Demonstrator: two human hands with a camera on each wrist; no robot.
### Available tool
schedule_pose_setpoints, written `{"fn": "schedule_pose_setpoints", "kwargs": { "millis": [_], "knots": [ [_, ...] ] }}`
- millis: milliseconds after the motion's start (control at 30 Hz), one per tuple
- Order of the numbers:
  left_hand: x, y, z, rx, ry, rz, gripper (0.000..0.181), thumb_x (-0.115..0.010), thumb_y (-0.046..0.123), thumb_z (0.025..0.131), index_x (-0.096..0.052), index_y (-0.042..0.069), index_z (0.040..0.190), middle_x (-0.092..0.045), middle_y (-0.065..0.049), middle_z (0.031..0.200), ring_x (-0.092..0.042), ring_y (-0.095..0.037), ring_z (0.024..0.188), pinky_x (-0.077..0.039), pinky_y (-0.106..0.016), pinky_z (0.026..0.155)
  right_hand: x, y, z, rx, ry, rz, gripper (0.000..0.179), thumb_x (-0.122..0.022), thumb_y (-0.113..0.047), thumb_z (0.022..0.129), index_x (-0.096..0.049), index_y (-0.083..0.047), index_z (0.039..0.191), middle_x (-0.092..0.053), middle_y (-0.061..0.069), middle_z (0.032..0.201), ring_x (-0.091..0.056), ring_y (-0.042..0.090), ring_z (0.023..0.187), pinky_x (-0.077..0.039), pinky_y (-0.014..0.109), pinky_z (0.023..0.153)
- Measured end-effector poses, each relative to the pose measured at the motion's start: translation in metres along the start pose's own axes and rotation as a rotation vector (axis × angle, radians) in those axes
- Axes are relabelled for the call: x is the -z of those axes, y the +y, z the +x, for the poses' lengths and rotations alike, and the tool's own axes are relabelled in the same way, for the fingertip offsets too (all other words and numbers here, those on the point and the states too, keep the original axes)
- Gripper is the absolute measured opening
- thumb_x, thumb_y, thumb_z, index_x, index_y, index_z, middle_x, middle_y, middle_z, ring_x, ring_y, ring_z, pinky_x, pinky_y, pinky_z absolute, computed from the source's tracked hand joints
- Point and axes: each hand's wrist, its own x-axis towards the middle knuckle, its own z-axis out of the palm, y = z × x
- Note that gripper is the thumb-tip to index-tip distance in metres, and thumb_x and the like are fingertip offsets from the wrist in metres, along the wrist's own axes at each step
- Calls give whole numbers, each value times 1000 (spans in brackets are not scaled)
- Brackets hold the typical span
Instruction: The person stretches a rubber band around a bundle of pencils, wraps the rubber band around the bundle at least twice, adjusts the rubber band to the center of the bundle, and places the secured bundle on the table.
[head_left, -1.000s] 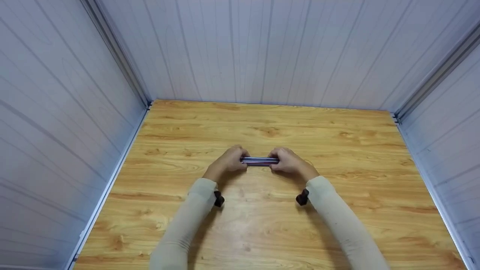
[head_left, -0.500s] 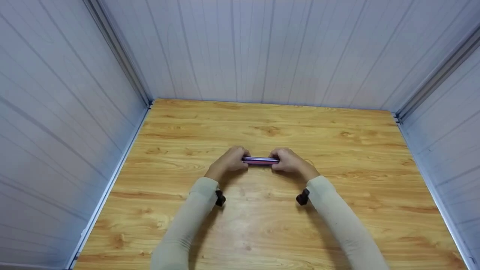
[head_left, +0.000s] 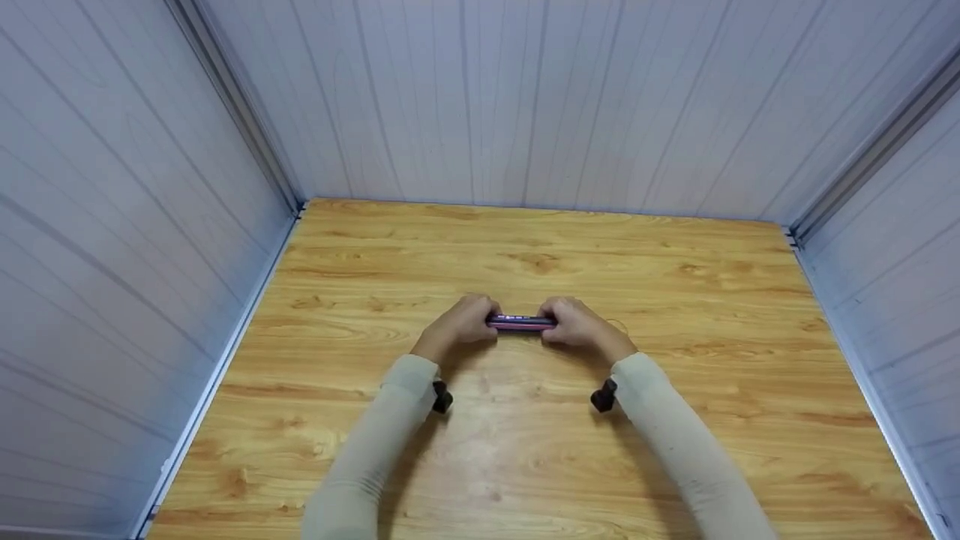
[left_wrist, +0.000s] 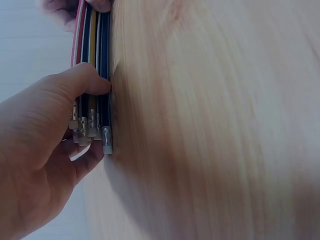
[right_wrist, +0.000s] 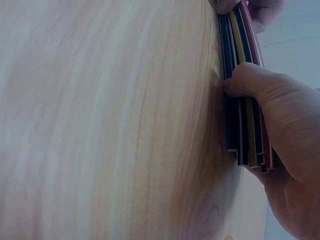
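A bundle of several pencils (head_left: pixel 521 323) lies crosswise between my hands, low over the wooden tabletop. My left hand (head_left: pixel 463 321) grips its left end, thumb on the near side and fingers behind. In the left wrist view, metal ferrules and pale erasers (left_wrist: pixel 107 149) stick out past the thumb at uneven lengths. My right hand (head_left: pixel 576 322) holds the other end the same way. Flat, unsharpened pencil ends (right_wrist: pixel 254 164) show there, also slightly staggered. Dark blue, yellow and red barrels (right_wrist: pixel 243 127) are visible. The fingers behind the bundle are partly hidden.
The wooden tabletop (head_left: pixel 495 442) is enclosed by a pale panelled back wall (head_left: pixel 495 105) and side walls. A thin yellowish loop (head_left: pixel 619 325) lies beside the right wrist. Dark wrist cameras (head_left: pixel 442 397) sit at both cuffs.
The bundle's visible top has gone from silvery stripes to purple, then to dark with small lettering, as the pencils shift in the grip. Both hands stay nearly in place.
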Motion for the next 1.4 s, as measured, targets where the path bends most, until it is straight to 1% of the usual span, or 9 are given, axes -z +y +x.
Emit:
{"fn": "schedule_pose_setpoints", "kwargs": {
  "millis": [333, 467, 600, 767, 833, 967, 1100, 1267, 1400],
  "knots": [
    [-2, -6, 4, -11, 18, 27, 19, -78, 18, 97, -79, 9, 114, -78, -7, 105, -62, -19, 89, -52, -36, 82, 21, -48, -14, -53, 0, -47, 12, -76, -7, 97, -77, -4, 109, -73, 12, 103, -59, 20, 90, -48, 34, 83],
    [10, 5, 3, -4, 42, 85, 27, -75, 23, 97, -77, 7, 119, -74, -8, 109, -62, -20, 92, -54, -38, 84, 32, -57, -14, -43, 47, -53, 15, -77, -5, 97, -76, -2, 111, -72, 13, 105, -58, 20, 92, -47, 34, 83],
    [25, 18, 5, -21, 39, 147, 30, -69, 30, 100, -75, 8, 120, -68, -6, 108, -60, -18, 89, -54, -43, 80, 41, -64, -14, -14, 89, -39, 15, -78, -4, 97, -75, 0, 111, -73, 14, 105, -58, 22, 91, -48, 37, 84],
    [54, 65, -19, 6, -37, 170, 28, -61, 24, 104, -68, 2, 120, -67, -12, 97, -59, -25, 84, -54, -48, 79, 43, -68, -17, 26, 105, -48, 15, -79, -2, 96, -76, 1, 110, -74, 16, 105, -60, 22, 91, -51, 38, 85],
    [58, 74, -25, 17, -53, 152, 25, -62, 22, 106, -67, 1, 119, -64, -10, 91, -57, -26, 82, -51, -43, 77, 41, -68, -18, 30, 104, -51, 14, -79, -2, 96, -76, 0, 110, -74, 15, 105, -60, 21, 92, -50, 37, 85],
    [61, 76, -27, -4, -36, 157, 33, -66, 36, 113, -70, 4, 114, -56, -3, 86, -51, -20, 78, -45, -37, 74, 42, -68, -18, 35, 110, -38, 15, -79, -1, 96, -76, 0, 111, -77, 17, 107, -63, 22, 92, -52, 39, 86],
    [65, 75, -25, -37, -9, 176, 50, -70, 55, 110, -72, 4, 108, -57, -2, 83, -49, -17, 75, -45, -37, 73, 46, -69, -18, 59, 117, -53, 15, -80, -1, 96, -76, 1, 110, -79, 18, 105, -66, 24, 91, -55, 42, 86],
    [67, 76, -26, -57, 7, 213, 49, -70, 53, 110, -71, 5, 107, -55, -2, 81, -47, -16, 73, -45, -37, 70, 49, -71, -18, 69, 117, -75, 12, -83, -6, 97, -77, -1, 105, -81, 16, 100, -64, 19, 86, -54, 40, 82],
    [68, 78, -27, -55, 14, 212, 42, -72, 47, 110, -72, 5, 108, -63, -5, 84, -49, -16, 74, -45, -36, 69, 50, -72, -18, 79, 138, -78, 11, -85, -6, 97, -77, 0, 103, -81, 16, 97, -62, 17, 83, -53, 37, 80]
  ]
}}
